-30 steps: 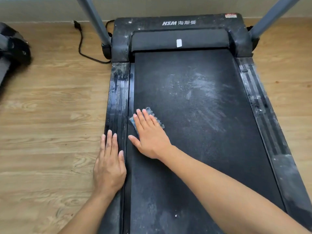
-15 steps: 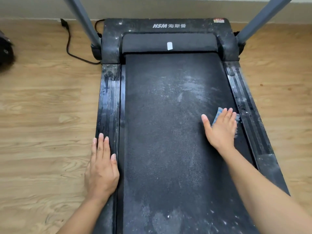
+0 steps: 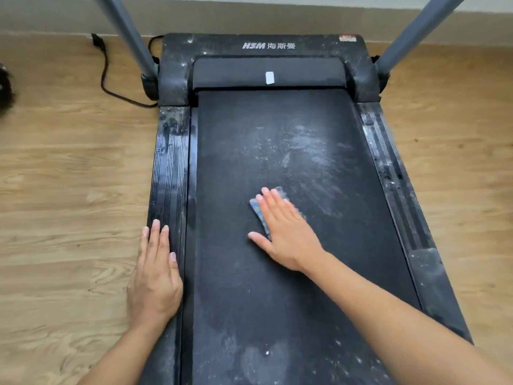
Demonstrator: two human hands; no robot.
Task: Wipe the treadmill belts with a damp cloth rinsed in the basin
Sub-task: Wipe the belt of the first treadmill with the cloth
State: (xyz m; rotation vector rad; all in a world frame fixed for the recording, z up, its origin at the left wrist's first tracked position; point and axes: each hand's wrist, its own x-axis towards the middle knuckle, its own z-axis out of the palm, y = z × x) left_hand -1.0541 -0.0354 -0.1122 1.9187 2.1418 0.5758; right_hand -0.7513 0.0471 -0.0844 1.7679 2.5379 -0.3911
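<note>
A black treadmill belt (image 3: 238,151) fills the middle of the head view, with pale dusty smears across its upper right part. My right hand (image 3: 286,232) lies flat with straight fingers on a small blue cloth (image 3: 259,212), pressing it onto the belt's middle. Only the cloth's left and far edges show from under my fingers. My left hand (image 3: 155,276) rests flat on the treadmill's left side rail (image 3: 170,168), fingers straight, at the rail's outer edge. No basin is in view.
The treadmill's dusty motor cover (image 3: 269,45) is at the far end, flanked by two grey uprights (image 3: 125,31) (image 3: 416,31). A black power cord (image 3: 111,87) lies on the wooden floor (image 3: 69,190) to the left. A dark object (image 3: 5,87) sits at the left edge.
My right hand slid the cloth from the belt's left side to its right edge, then back to the middle. My left hand stayed on the left rail.
</note>
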